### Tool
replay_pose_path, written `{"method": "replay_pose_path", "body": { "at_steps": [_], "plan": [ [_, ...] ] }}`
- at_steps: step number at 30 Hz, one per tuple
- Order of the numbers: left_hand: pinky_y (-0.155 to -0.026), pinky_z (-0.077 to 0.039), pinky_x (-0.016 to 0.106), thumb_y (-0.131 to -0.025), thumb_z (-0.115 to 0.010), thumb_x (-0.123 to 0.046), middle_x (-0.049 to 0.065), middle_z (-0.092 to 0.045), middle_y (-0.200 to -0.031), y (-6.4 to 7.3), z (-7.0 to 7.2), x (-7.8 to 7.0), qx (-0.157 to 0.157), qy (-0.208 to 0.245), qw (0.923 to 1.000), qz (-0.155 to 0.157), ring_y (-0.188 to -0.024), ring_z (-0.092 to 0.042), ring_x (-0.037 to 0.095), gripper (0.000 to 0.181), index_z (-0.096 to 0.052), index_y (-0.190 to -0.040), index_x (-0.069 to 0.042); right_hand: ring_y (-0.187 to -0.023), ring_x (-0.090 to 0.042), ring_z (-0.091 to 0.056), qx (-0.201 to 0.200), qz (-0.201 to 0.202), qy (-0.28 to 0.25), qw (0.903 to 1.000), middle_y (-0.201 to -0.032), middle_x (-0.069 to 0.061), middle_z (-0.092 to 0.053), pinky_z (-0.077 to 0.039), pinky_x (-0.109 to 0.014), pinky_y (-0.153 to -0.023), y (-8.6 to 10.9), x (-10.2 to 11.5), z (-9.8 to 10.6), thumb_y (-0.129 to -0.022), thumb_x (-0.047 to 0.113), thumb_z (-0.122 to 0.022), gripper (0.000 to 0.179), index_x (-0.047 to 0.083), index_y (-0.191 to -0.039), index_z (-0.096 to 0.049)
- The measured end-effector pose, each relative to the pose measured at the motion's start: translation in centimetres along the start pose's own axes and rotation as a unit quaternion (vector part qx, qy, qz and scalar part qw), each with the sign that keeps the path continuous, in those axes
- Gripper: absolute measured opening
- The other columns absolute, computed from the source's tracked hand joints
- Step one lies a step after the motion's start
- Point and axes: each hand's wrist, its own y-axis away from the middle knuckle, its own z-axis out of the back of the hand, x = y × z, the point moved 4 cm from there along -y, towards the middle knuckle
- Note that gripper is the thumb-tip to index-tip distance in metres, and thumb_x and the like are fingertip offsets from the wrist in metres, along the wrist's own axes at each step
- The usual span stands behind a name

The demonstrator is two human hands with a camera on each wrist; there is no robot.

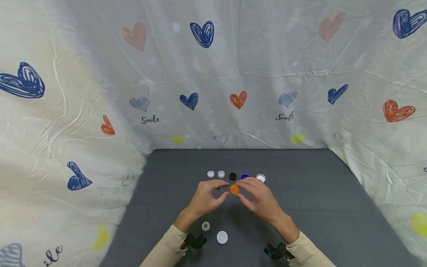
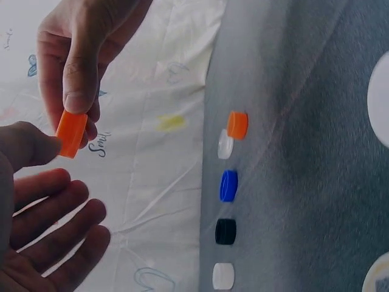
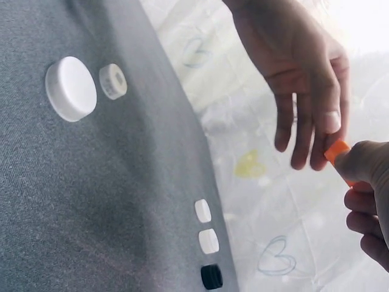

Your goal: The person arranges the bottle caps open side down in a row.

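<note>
The table [image 1: 300, 207] in front of me is dark gray, and beyond the black cap [image 1: 232, 176] hangs a pale curtain [image 1: 260, 48] printed with hearts; two white caps [image 1: 221, 174] sit left of that black cap, and a blue cap [image 1: 245, 176] just right of it. My right hand [image 1: 262, 198] pinches an orange cap [image 1: 235, 189] above the table, on my side of the black cap. My left hand [image 1: 204, 198], thumb and fingers spread wide, is right beside that orange cap, though I cannot tell whether its thumb touches it.
</note>
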Motion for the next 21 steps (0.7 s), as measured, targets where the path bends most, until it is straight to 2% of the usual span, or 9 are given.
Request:
{"method": "replay_pose_path", "body": {
  "at_steps": [4,9,14,18,21],
  "plan": [
    [-0.092,-0.056,0.029,-0.085,-0.081,-0.024,0.003,-0.074,-0.116,-0.1,0.1,-0.6,-0.006,-0.047,0.9976,-0.051,-0.108,-0.07,0.014,0.039,-0.072,-0.12,-0.01,-0.111,-0.022,-0.065,-0.001,-0.003,0.004,1.0,-0.116,-0.002,-0.072,-0.054,-0.044,-0.095,0.1,-0.1,0.0,-0.079,0.017,-0.086,0.04,0.008,-0.116,-0.073],
    [-0.093,-0.055,0.028,-0.082,-0.085,-0.023,0.002,-0.075,-0.113,-0.3,-0.1,-1.0,0.001,-0.066,0.9944,-0.082,-0.106,-0.07,0.014,0.04,-0.073,-0.118,-0.008,-0.113,-0.022,-0.064,0.008,-0.013,0.005,0.9999,-0.116,-0.002,-0.072,-0.054,-0.043,-0.096,0.4,0.0,-0.1,-0.08,0.019,-0.085,0.039,0.009,-0.116,-0.074],
    [-0.092,-0.055,0.026,-0.083,-0.084,-0.024,0.0,-0.075,-0.108,-0.4,-0.4,-1.4,0.016,-0.074,0.9935,-0.084,-0.101,-0.07,0.012,0.035,-0.075,-0.113,-0.009,-0.112,-0.022,-0.065,0.012,-0.006,0.004,0.9999,-0.115,-0.002,-0.072,-0.054,-0.043,-0.095,0.5,0.1,-0.1,-0.08,0.02,-0.085,0.038,0.01,-0.115,-0.074],
    [-0.092,-0.055,0.024,-0.085,-0.082,-0.026,-0.003,-0.075,-0.108,-0.1,-0.7,-1.7,0.044,-0.083,0.9926,-0.077,-0.101,-0.069,0.009,0.032,-0.074,-0.113,-0.013,-0.109,-0.022,-0.066,0.017,0.003,0.0,0.9998,-0.112,-0.001,-0.073,-0.054,-0.045,-0.093,0.9,0.2,0.0,-0.077,0.019,-0.087,0.038,0.01,-0.113,-0.075],
    [-0.092,-0.054,0.024,-0.085,-0.082,-0.026,-0.005,-0.075,-0.106,0.4,-1.2,-2.0,0.059,-0.087,0.991,-0.083,-0.1,-0.069,0.007,0.03,-0.074,-0.112,-0.014,-0.108,-0.019,-0.066,0.032,0.005,-0.004,0.9995,-0.111,0.001,-0.072,-0.055,-0.043,-0.091,1.6,0.2,0.0,-0.077,0.021,-0.087,0.037,0.012,-0.111,-0.075]
  ]
}}
